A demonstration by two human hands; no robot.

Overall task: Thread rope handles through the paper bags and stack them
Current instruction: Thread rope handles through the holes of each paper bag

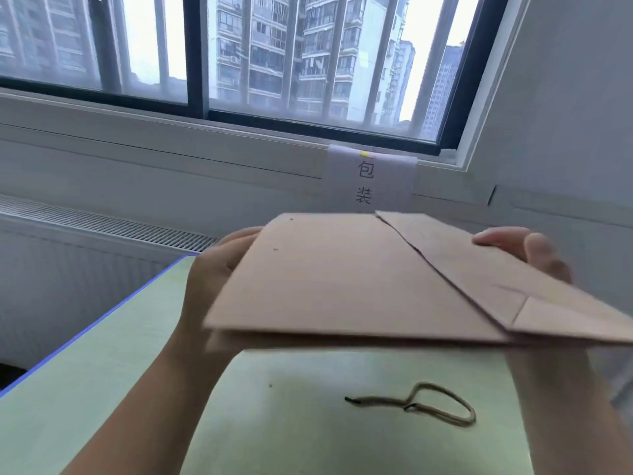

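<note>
Step in hand, as I judged it: bag picked up, holes to be found, rope not yet threaded.

- Your left hand [219, 269] gripped the short end of the flat paper bag [342, 279], its fingers out of sight beneath the paper.
- Your right hand [527, 252] pinched the opposite end, thumb on top, fingers hidden below.
- The bag hung in the air between both hands, tilted a little, well above the table [102, 354].
- Two small holes [275, 249] sat just beside your left hand, near that end's edge.
- The rope handle [428, 404] lay loose on the table, below the bag and nearer your right hand. Neither hand touched it.

Advice for the step:
- Keep the holed end in the left hand, since that hand sat closest to the holes.
- Free the right hand for the rope; it had the shorter reach down.
- Open the mouth slightly first, so the rope tip passes one wall only.
- Lead with the dark tip of the rope, which looked stiffer than the cord.

The picture was blurred at the bag's near edge, so I could not tell whether more than one bag was held.
</note>
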